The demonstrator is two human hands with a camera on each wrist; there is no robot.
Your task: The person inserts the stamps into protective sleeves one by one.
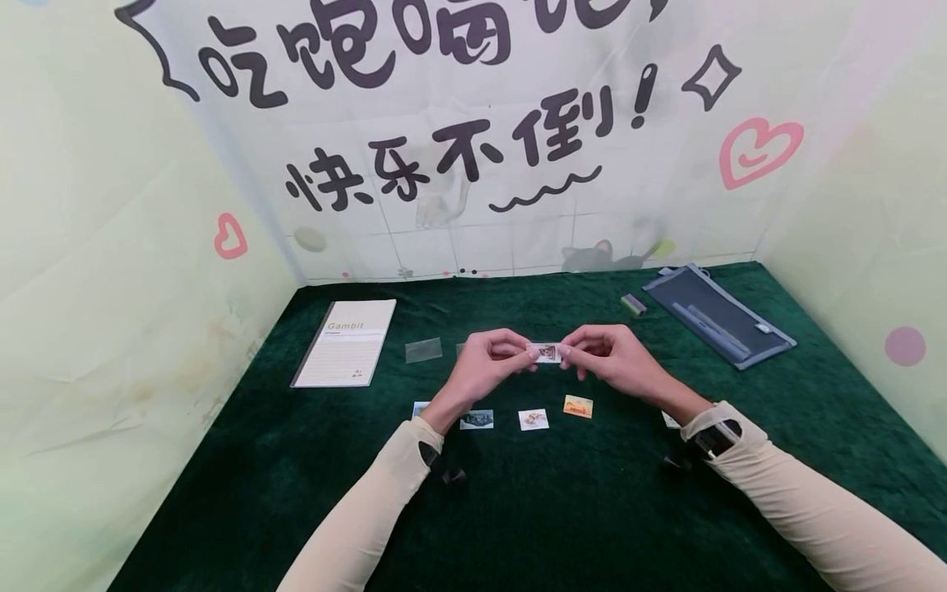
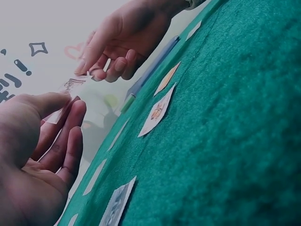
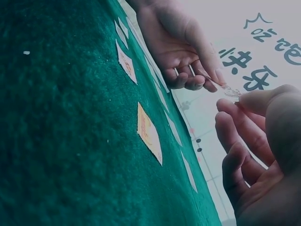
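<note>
In the head view, a small stamp (image 1: 547, 353) with a dark reddish picture on white is held up between both hands. My left hand (image 1: 488, 362) pinches its left end between thumb and index finger. At the other end, the thumb and forefinger of my right hand (image 1: 621, 360) pinch it too. Below, on the green cloth, lie a white stamp (image 1: 533, 420), an orange stamp (image 1: 579, 406) and a dark blue stamp (image 1: 477, 419). The left wrist view shows the held stamp (image 2: 74, 85) tilted, partly covered by the fingers.
Left of the hands lie a clear sleeve (image 1: 423, 350) and a notebook (image 1: 346, 344). At the back right are a blue mesh zip pouch (image 1: 719, 316) and a small green-purple block (image 1: 633, 304). My left forearm partly covers a light blue stamp (image 1: 420, 408).
</note>
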